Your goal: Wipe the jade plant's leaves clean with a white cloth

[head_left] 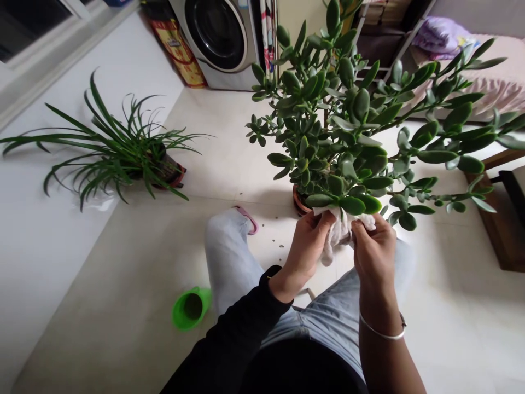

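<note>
A large jade plant point(328, 126) with thick, oval green leaves grows from a reddish-brown pot point(301, 201) on the floor before me. My left hand point(305, 249) pinches a whitish cloth point(338, 235) just under the plant's lowest front leaves. On the other side, my right hand point(374, 246) has its fingers closed on the same cloth. The cloth hangs bunched between both hands, right at a glossy leaf point(351, 206). Whether the fingers also press on a leaf, I cannot tell.
A green plastic container point(192, 309) stands on the floor left of my leg. A long-leaved potted plant point(135, 148) sits by the left wall. Behind are a washing machine point(217, 33) and a bed point(492, 71); wooden furniture point(500, 219) is at right. Small crumbs dot the floor.
</note>
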Demonstrator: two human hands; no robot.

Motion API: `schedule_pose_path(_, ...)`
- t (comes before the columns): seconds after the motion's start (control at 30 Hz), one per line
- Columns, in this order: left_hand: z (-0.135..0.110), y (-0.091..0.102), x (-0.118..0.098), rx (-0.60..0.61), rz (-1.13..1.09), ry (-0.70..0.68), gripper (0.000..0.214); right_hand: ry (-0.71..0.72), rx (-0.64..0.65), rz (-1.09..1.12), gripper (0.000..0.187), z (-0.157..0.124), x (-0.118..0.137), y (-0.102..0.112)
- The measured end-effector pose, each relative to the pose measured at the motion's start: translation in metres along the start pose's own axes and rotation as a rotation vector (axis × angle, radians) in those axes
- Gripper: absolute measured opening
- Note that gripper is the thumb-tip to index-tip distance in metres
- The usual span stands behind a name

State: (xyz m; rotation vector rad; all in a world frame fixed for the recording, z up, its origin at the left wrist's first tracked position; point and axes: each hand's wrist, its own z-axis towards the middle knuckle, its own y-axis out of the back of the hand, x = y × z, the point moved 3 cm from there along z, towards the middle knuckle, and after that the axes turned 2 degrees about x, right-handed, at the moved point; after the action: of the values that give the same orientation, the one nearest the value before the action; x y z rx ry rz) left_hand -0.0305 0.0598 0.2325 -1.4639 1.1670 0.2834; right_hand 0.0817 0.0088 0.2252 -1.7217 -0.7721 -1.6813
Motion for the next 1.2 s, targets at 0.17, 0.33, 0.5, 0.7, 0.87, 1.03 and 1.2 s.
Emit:
schedule_pose_path(0.17, 0.000, -0.004, -0.002, -0.015, -0.012, 0.003, 0.045, -0.003, 0.000, 0.015, 0.012, 0.001, 0.002, -0.001)
schedule_pose_path(0.33, -0.006, -0.012, -0.007, -0.062, -0.039, 0.028, 0.033, -0.012, -0.020, 0.053, 0.016, 0.001, -0.001, -0.003)
schedule_pose_path(0.5, -0.007, -0.012, -0.005, -0.057, -0.054, 0.040, 0.033, -0.029, -0.042, 0.053, 0.025, 0.005, -0.014, -0.001)
schedule_pose_path(0.7, -0.010, -0.006, -0.008, -0.014, -0.052, 0.058, 0.032, -0.024, 0.003, 0.124, 0.020, 0.008, -0.011, -0.007)
schedule_pose_path(0.87, -0.015, -0.003, -0.012, -0.001, -0.048, 0.081, 0.032, -0.055, 0.033, 0.098, 0.023, 0.004, -0.005, -0.002)
schedule_pose_path(1.03, -0.018, -0.002, -0.016, 0.055, -0.001, 0.102, 0.033, -0.104, 0.110, 0.125, 0.015, -0.003, -0.004, 0.005)
schedule_pose_path(1.2, -0.020, 0.004, -0.019, 0.095, 0.091, 0.119, 0.025, -0.182, 0.074, 0.282, 0.021, -0.012, -0.006, 0.007)
